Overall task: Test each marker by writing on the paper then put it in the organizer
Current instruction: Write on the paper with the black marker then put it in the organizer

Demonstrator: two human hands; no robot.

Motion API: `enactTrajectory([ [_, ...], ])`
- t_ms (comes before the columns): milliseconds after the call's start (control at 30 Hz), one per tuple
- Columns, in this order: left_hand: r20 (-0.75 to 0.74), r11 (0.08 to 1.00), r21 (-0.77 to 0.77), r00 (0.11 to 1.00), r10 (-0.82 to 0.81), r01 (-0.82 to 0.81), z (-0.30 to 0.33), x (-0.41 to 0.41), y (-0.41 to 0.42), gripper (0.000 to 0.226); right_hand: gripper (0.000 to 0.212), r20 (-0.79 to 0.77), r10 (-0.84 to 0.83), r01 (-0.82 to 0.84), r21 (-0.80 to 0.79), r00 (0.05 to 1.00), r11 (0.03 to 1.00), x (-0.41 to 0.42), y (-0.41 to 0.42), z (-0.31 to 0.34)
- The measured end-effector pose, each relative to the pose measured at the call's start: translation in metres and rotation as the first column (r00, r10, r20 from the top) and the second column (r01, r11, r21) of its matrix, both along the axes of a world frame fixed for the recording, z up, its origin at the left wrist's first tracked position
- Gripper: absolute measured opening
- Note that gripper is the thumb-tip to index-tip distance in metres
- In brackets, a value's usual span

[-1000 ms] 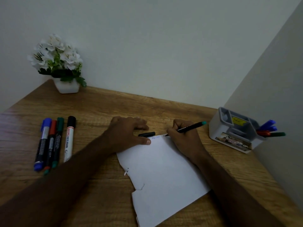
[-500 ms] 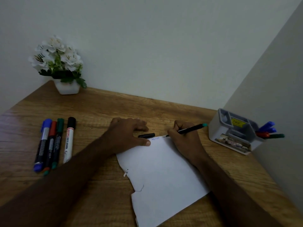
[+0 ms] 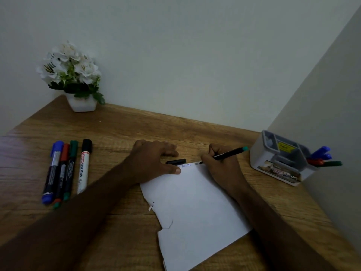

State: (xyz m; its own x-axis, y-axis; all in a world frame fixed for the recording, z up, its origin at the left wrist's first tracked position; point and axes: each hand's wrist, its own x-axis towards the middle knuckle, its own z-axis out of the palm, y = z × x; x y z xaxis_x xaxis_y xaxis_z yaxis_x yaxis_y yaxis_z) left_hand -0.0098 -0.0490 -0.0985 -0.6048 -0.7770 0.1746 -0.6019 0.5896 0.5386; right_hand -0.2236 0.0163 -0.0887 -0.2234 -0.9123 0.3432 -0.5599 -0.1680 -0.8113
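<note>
Head cam view: the right hand (image 3: 222, 167) pinches a thin black marker (image 3: 226, 155) with a teal end, tip down on the top edge of the paper (image 3: 197, 208), right next to some small blue writing. The left hand (image 3: 154, 161) lies spread flat, fingers relaxed, thumb pressing the paper's top left corner onto the bench (image 3: 121, 133). The black cap (image 3: 176, 161) sits on the bench just past the paper, between the two hands and nearly touching the left fingers. Four more markers (image 3: 64, 171) lie side by side well off to the left. The grey organizer (image 3: 281, 159) stands near the right hand, against the wall, with a few markers poking out of it. A white flower pot (image 3: 82, 103) sits in the far left corner.
</note>
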Motion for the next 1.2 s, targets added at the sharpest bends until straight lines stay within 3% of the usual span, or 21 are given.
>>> enactTrajectory([
  [300,-0.019,1.0,0.011,1.0,-0.01,0.011,-0.0004,0.0,0.0005,0.081,0.036,0.036,-0.021,0.021,0.011,0.999,1.0,0.003,-0.0006,0.0006],
  [800,0.016,1.0,-0.003,1.0,-0.006,0.006,-0.0006,0.0006,-0.0005,0.071,0.033,0.099,-0.089,0.093,-0.031,0.991,0.995,-0.0032,0.0028,0.0038],
  [1200,-0.003,1.0,0.007,1.0,-0.01,0.01,0.0009,0.001,0.0008,0.081,0.039,0.029,-0.034,0.034,-0.002,0.999,0.999,-0.0042,0.0003,0.0013],
])
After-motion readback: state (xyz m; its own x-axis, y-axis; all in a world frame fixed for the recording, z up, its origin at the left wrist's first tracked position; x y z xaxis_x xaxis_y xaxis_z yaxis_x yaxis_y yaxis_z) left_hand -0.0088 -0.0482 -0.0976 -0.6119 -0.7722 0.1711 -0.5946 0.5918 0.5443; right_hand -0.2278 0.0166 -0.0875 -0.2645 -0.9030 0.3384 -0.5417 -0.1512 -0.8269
